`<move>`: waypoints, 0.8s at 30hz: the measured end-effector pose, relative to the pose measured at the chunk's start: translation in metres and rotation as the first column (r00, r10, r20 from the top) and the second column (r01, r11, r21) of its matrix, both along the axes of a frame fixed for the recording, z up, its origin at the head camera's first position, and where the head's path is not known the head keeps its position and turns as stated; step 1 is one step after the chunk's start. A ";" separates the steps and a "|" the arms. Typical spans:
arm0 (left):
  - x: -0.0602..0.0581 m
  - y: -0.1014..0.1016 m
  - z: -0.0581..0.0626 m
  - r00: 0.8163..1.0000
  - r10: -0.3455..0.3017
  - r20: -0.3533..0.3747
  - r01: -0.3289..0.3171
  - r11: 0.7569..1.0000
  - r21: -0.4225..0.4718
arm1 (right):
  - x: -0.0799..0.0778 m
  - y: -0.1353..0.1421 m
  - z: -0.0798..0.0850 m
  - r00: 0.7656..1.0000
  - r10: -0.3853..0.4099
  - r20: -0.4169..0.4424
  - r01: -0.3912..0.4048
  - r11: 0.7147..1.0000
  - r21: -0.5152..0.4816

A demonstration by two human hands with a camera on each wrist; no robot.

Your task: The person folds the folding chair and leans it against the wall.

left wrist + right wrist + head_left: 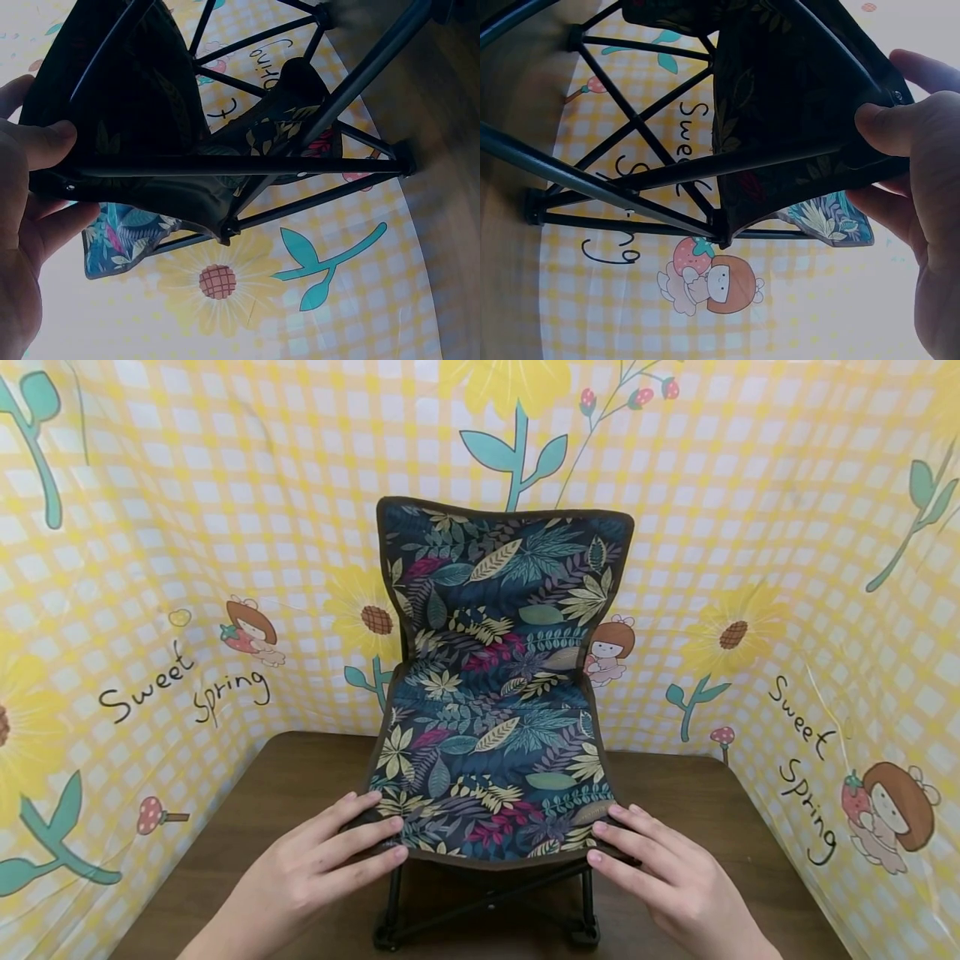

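Observation:
A small folding chair (498,752) with dark leaf-print fabric and brown edging stands unfolded, its seat front facing me. My left hand (315,852) grips the seat's front left corner, fingers spread over the fabric. In the left wrist view, the left thumb (56,142) presses the underside beside a black tube. At the front right corner, my right hand (667,860) holds the seat the same way, fingers on top. Its thumb (881,124) lies against the underside near the frame's end in the right wrist view. The chair's black crossed legs (491,906) show below the seat.
Under the chair is a dark brown wooden table (285,793). A yellow-and-white checked cloth (300,485) with sunflowers, cartoon figures and "Sweet Spring" lettering hangs behind the table and on both sides.

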State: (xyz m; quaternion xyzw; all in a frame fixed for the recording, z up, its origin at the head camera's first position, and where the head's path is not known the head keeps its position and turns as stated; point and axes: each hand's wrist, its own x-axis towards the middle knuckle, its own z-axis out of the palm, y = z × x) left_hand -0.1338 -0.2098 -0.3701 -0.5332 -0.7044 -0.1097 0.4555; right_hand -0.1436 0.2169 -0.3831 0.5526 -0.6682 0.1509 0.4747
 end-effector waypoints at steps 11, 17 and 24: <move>0.000 0.001 0.002 1.000 -0.006 -0.005 0.006 1.000 0.001 | 0.004 -0.003 0.006 1.000 -0.030 0.005 0.029 1.000 0.006; -0.001 0.002 0.003 1.000 -0.002 -0.014 0.002 1.000 0.004 | 0.004 -0.003 0.007 0.999 -0.037 0.004 0.037 0.999 0.010; 0.000 0.001 0.003 1.000 0.009 -0.020 -0.009 1.000 0.000 | 0.004 -0.003 0.007 0.999 -0.052 0.004 0.052 0.999 0.012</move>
